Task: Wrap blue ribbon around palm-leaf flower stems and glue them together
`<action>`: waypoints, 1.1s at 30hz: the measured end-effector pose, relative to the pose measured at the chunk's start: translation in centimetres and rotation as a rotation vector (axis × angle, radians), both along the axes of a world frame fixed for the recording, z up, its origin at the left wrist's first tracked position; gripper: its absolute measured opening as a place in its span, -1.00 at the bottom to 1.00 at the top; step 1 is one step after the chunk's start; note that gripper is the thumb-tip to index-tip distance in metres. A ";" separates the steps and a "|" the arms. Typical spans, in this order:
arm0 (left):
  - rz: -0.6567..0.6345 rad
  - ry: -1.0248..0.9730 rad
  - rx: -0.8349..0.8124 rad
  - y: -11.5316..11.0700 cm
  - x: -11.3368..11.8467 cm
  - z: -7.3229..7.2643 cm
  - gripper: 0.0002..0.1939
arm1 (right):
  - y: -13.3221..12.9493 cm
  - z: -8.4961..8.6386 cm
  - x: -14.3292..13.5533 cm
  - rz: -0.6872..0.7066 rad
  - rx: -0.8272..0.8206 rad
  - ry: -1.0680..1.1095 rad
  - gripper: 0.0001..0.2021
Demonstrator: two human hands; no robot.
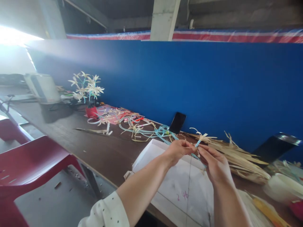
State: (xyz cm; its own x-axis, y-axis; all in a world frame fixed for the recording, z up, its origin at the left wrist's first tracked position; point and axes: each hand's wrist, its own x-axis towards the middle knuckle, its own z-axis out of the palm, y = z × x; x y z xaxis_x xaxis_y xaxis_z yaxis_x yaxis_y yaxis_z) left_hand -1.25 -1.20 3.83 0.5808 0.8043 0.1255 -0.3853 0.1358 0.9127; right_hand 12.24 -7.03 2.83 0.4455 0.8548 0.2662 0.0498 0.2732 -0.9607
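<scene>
Between my two hands is a small handmade flower (203,136) with pale, dry-looking petals and a light blue wrapped stem. My left hand (178,152) pinches the stem from the left side, fingers closed. On the other side, my right hand (215,160) is also closed on the stem, thumb and fingertips together. A strip of blue tape (194,155) hangs below the fingers. Both hands are over a white shallow box (174,186) with handwritten marks inside. My palms hide the lower part of the stem.
Behind the hands, a black phone (177,123) leans against the blue partition (213,78). Dried husks (243,157) lie to the right near a dark bottle (276,148). Leftward are tangled blue ribbon (163,130), a red pot (91,112) of similar flowers, a kettle (42,88) and a red chair (40,157).
</scene>
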 end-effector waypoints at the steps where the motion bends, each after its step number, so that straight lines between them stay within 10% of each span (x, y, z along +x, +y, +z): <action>1: 0.023 0.008 0.006 0.0 0.0 0.2 -0.62 | 0.1 0.1 -0.1 -0.014 0.000 -0.010 -0.64; 16: 0.184 0.219 0.198 0.7 -1.0 3.0 -0.62 | -0.2 4.1 -1.8 -0.063 -0.014 -0.227 -0.64; 23: 0.246 0.278 0.206 1.0 -2.0 1.9 -0.69 | 0.4 3.2 -2.8 -0.165 -0.035 -0.433 -0.70; 33: 0.212 0.088 -0.017 0.3 -2.6 1.5 -0.66 | 1.7 1.1 -3.3 -0.006 0.041 -0.170 -0.58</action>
